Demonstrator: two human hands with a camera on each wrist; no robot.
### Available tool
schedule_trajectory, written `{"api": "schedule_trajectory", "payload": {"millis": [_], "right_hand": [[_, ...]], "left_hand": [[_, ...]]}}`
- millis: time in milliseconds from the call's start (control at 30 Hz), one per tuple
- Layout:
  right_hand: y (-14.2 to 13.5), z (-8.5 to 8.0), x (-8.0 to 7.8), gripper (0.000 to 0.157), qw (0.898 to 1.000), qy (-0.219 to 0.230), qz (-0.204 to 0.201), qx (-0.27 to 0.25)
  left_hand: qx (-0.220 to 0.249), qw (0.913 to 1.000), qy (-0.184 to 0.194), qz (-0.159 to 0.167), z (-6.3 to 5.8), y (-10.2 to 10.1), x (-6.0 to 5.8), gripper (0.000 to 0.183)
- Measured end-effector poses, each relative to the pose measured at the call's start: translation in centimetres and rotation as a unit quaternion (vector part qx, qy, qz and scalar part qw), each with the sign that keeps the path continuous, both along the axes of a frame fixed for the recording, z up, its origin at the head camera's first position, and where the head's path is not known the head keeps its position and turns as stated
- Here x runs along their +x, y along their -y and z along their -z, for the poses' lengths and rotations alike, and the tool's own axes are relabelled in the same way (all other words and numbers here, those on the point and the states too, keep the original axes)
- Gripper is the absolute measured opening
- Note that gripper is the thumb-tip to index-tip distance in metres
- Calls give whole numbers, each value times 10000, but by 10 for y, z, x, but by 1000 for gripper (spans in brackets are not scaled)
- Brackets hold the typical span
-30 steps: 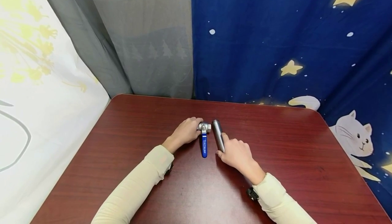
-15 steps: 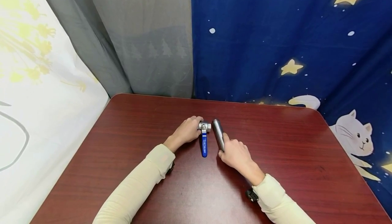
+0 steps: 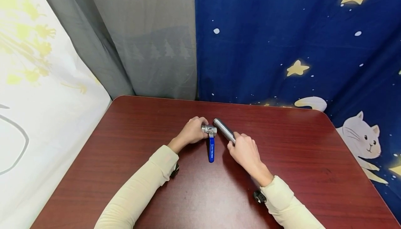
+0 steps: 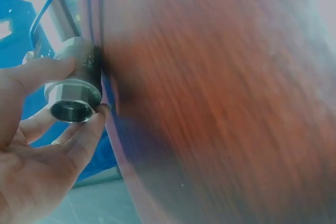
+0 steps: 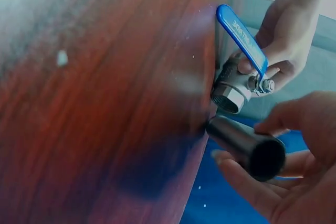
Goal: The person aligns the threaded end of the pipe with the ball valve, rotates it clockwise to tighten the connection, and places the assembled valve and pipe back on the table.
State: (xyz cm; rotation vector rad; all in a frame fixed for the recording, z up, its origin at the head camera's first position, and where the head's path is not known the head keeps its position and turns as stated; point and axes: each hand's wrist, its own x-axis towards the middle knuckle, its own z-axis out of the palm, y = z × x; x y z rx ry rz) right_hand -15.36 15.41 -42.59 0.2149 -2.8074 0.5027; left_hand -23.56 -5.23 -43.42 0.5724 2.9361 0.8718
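Observation:
My left hand (image 3: 191, 130) pinches the end of a steel ball valve (image 3: 208, 129) between thumb and fingers. The valve's blue lever handle (image 3: 211, 149) points toward me. In the left wrist view the valve's threaded hex opening (image 4: 73, 109) shows between the fingertips. My right hand (image 3: 246, 151) holds a metal pipe (image 3: 224, 130) near its lower end. The pipe slants up and left, its far end beside the valve's right opening but apart from it. In the right wrist view the hollow near end of the pipe (image 5: 247, 148) lies between thumb and fingers, just below the valve (image 5: 232, 90).
The dark red wooden table (image 3: 300, 152) reaches out on both sides of the hands. Behind it hang a grey curtain (image 3: 156, 48) and a blue curtain (image 3: 250, 48) with stars. A white patterned cloth (image 3: 37, 117) is at the left.
My right hand has shifted slightly up and right, turning the pipe so its far end swings left toward the valve. The left hand has barely moved; the valve has turned a little.

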Motion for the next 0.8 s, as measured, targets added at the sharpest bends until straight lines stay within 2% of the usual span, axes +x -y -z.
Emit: {"api": "schedule_trajectory", "payload": {"millis": [200, 300, 367, 500, 700, 800], "right_hand": [[-6, -9, -8, 35, 9976, -422, 78, -551], [-11, -15, -11, 35, 9946, -549, 111, -875], [-15, -19, -14, 35, 9916, -654, 125, -1109], [-21, -28, -20, 34, 9823, -772, 165, -1700], [-31, -47, -28, 33, 9630, -465, 383, -2625], [-38, -56, -32, 33, 9420, -74, 256, -3347]], "left_hand": [[621, 9974, 270, -236, 4, 1, -1, 40], [1059, 9918, 504, -506, 4, 4, -2, 40], [1427, 9850, 679, -692, 2, 6, -3, 41], [2244, 9653, 985, -907, -6, 10, -4, 41], [3344, 9306, 1237, -830, -24, 14, -3, 38], [3868, 9100, 1252, -815, -33, 18, 0, 38]]}}
